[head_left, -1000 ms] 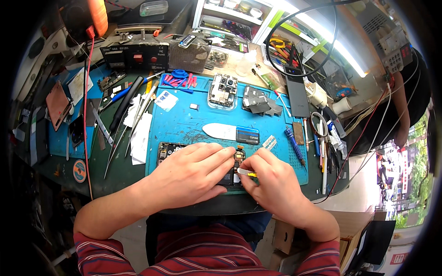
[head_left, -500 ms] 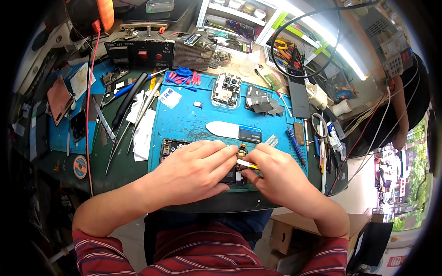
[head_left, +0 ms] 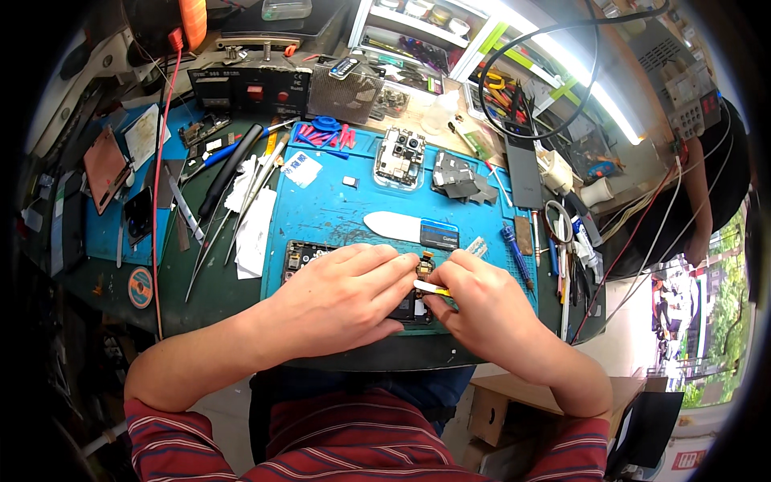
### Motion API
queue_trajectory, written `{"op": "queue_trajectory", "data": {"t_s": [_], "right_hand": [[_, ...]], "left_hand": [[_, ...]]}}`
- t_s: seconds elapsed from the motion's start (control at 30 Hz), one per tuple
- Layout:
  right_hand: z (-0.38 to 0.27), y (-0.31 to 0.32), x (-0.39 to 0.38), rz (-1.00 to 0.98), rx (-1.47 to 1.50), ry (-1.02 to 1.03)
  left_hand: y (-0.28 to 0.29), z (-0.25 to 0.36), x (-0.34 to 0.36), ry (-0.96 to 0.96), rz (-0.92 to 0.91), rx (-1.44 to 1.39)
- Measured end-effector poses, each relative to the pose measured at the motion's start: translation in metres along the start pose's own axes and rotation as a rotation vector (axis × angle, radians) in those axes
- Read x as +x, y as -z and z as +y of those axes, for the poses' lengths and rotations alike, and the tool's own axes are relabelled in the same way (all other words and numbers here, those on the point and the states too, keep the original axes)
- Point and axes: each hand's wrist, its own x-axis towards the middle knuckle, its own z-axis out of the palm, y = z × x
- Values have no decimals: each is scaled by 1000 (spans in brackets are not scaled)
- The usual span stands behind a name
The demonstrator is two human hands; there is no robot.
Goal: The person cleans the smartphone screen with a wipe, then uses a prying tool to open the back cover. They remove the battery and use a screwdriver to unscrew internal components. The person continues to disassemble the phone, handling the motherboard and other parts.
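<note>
An opened phone [head_left: 295,259] with its inner parts showing lies at the front of the blue work mat [head_left: 321,210]. Across the phone's middle rests my left hand [head_left: 341,296], fingers stretched out side by side and covering much of it. My right hand [head_left: 482,299] pinches a thin white-and-yellow tool [head_left: 432,287] between thumb and fingers. The tool's pale tip touches or hovers over the phone's right end, close to my left fingertips. An orange flex cable [head_left: 427,255] sticks up at that end. Just beyond lies a flat white-bladed pry tool [head_left: 393,223] with a blue-and-black handle.
A phone circuit board [head_left: 400,153] sits in a clear tray farther back, beside dark metal plates [head_left: 459,177]. Tweezers [head_left: 210,233] and white paper [head_left: 255,229] lie left of the mat. A blue screwdriver [head_left: 514,245] is at the right. A red cable [head_left: 163,161] hangs down left.
The whole view has shifted slightly. Both hands keep nearly the same place on the phone, and the right one still grips the thin tool.
</note>
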Motion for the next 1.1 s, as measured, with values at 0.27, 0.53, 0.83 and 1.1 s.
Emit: {"op": "queue_trajectory", "data": {"t_s": [0.27,0.53,0.83,1.1], "right_hand": [[-1,11,14,-162,-54,10],[1,24,24,-343,179,-122],[29,11,23,8,187,-65],[34,6,28,4,85,134]], "left_hand": [[-1,-1,-1,-2,-1,-5],[-1,0,-2,9,-3,12],[-1,0,-1,2,6,-5],[1,0,-2,-1,3,7]]}}
